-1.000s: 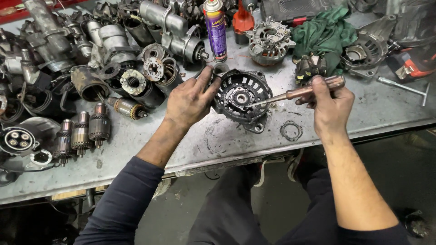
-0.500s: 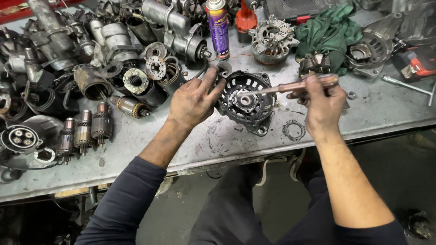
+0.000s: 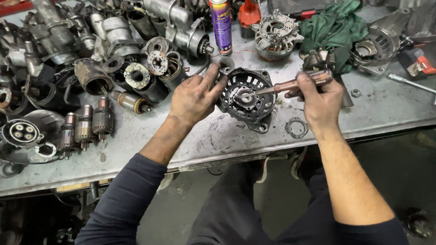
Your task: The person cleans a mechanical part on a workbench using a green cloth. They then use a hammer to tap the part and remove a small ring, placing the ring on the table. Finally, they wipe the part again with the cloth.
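Observation:
A black round alternator housing lies on the grey metal bench, open side up, with a bearing at its centre. My left hand grips its left rim, fingers spread over the edge. My right hand holds a screwdriver with a brown translucent handle; the shaft slants down-left and its tip rests at the bearing.
A flat ring-shaped plate lies right of the housing near the bench's front edge. A purple spray can stands behind it. Armatures, starter bodies and housings crowd the left. A green rag and a small nut lie at the right.
My right hand has shifted left and slightly up, bringing the screwdriver tip to the bearing's centre. The left hand keeps its grip on the housing rim.

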